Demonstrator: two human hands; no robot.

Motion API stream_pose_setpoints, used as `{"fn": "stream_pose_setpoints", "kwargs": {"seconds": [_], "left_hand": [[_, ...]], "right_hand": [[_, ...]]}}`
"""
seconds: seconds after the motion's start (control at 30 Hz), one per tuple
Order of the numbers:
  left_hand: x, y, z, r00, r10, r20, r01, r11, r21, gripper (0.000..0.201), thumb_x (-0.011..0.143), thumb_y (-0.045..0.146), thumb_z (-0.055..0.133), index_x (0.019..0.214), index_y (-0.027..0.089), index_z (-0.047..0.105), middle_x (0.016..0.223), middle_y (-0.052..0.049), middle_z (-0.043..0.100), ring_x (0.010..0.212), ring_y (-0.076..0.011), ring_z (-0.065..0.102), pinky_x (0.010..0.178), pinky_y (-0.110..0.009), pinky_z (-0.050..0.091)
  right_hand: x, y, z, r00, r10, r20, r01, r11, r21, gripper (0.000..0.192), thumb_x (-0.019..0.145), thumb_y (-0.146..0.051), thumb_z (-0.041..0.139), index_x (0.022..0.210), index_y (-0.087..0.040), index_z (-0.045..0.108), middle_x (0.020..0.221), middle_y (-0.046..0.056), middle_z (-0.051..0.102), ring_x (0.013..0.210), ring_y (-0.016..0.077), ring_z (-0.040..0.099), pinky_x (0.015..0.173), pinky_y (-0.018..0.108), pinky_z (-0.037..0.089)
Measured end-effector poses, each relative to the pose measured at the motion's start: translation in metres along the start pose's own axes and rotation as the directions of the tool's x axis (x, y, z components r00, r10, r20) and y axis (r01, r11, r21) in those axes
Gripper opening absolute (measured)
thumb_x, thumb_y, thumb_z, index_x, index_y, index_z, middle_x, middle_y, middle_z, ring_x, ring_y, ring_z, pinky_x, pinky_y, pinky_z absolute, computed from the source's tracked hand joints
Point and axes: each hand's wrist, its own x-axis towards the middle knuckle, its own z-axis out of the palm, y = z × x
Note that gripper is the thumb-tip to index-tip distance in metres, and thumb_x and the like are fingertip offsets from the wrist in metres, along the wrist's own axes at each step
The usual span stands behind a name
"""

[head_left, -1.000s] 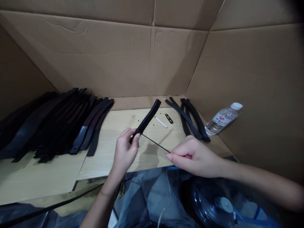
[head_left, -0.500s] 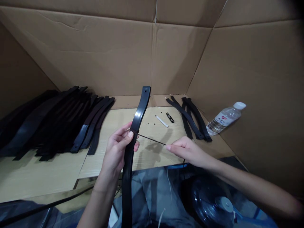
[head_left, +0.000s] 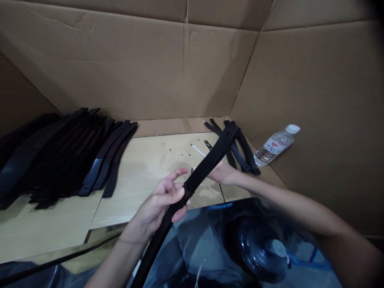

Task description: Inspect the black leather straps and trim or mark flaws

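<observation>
My left hand (head_left: 163,200) grips a long black strap (head_left: 210,160) near a small band on it. The strap slants from the lower left, below the table edge, up to the right over a few loose straps (head_left: 244,154). My right hand (head_left: 223,174) lies on the table behind the strap and is partly hidden by it. A thin black thread (head_left: 222,195) hangs down from under that hand. Just beyond it lie small black thread snips (head_left: 207,144) and a white stick-like tool (head_left: 198,150).
A big pile of black straps (head_left: 69,160) covers the left of the wooden table (head_left: 141,168). A water bottle (head_left: 276,145) lies at the right against the cardboard wall (head_left: 315,100). A large water jug (head_left: 258,244) sits below the table edge, by my lap.
The strap has swung from upright down to the right. My right hand has moved forward onto the table toward the snips, and the thread is no longer stretched tight between my hands.
</observation>
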Motion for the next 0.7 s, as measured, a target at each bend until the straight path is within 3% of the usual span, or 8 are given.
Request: {"fn": "stream_pose_setpoints", "kwargs": {"seconds": [0.03,0.1,0.2,0.37,0.47,0.6,0.7], "left_hand": [[0.001,-0.003,0.0,1.0,-0.03,-0.004,0.03,1.0,-0.008,0.047,0.08,0.024,0.072,0.122,0.021,0.05,0.066,-0.001,0.065,0.035,-0.0067,0.05,0.036,-0.016,0.032],[0.003,-0.008,0.0,0.997,-0.074,0.012,0.075,0.997,-0.017,0.046,0.079,0.027,0.073,0.119,0.017,0.054,0.067,-0.002,0.066,0.034,-0.0058,0.048,0.034,-0.016,0.029],[0.004,-0.014,-0.003,0.989,-0.119,0.084,0.121,0.992,-0.026,0.042,0.076,0.03,0.076,0.111,0.014,0.06,0.067,-0.003,0.066,0.032,-0.0042,0.045,0.032,-0.016,0.027],[0.003,-0.021,-0.01,0.986,-0.143,0.083,0.146,0.989,-0.036,0.033,0.075,0.034,0.076,0.097,0.015,0.061,0.065,-0.002,0.066,0.031,-0.0051,0.045,0.033,-0.017,0.03],[0.003,-0.019,-0.01,0.993,-0.104,0.062,0.097,0.989,0.109,0.024,0.077,0.029,0.075,0.088,0.013,0.061,0.068,-0.003,0.067,0.037,-0.0065,0.051,0.039,-0.018,0.035],[0.0,-0.012,-0.003,0.998,-0.068,0.014,0.06,0.938,0.341,0.019,0.079,0.026,0.072,0.078,0.013,0.058,0.06,0.002,0.058,0.043,-0.0077,0.053,0.045,-0.019,0.038],[-0.008,-0.01,0.001,0.996,-0.083,-0.021,0.082,0.866,0.493,0.021,0.08,0.029,0.07,0.076,0.014,0.057,0.056,0.003,0.054,0.046,-0.0089,0.052,0.047,-0.02,0.038]], "right_hand": [[0.003,-0.005,-0.002,0.999,-0.025,0.025,0.025,1.0,-0.009,0.047,0.079,-0.045,0.066,0.048,-0.019,0.041,0.048,-0.006,0.033,0.05,0.0087,0.029,0.046,0.024,0.02],[0.007,-0.015,-0.005,0.98,-0.088,0.18,0.095,0.995,-0.031,0.043,0.084,-0.042,0.06,0.051,-0.017,0.047,0.049,-0.006,0.035,0.049,0.0083,0.028,0.046,0.024,0.02],[0.012,-0.024,-0.006,0.929,-0.08,0.362,0.118,0.989,-0.084,0.047,0.088,-0.044,0.056,0.051,-0.017,0.046,0.048,-0.007,0.032,0.045,0.0066,0.025,0.043,0.023,0.017],[0.019,-0.028,-0.005,0.932,-0.115,0.343,0.195,0.958,-0.211,0.056,0.088,-0.048,0.059,0.048,-0.019,0.033,0.047,-0.009,0.023,0.044,0.0049,0.02,0.043,0.024,0.014],[0.019,-0.029,-0.006,0.932,-0.139,0.335,0.239,0.93,-0.28,0.056,0.088,-0.04,0.06,0.048,-0.019,0.028,0.048,-0.009,0.018,0.046,0.0049,0.018,0.044,0.024,0.014],[0.016,-0.031,-0.016,0.936,-0.159,0.315,0.27,0.897,-0.35,0.053,0.087,-0.026,0.061,0.051,-0.02,0.022,0.052,-0.009,0.015,0.049,0.0059,0.016,0.045,0.025,0.012],[0.015,-0.038,-0.033,0.907,-0.113,0.405,0.268,0.898,-0.349,0.058,0.079,-0.027,0.071,0.055,-0.021,0.018,0.056,-0.01,0.014,0.051,0.006,0.015,0.047,0.025,0.011]]}}
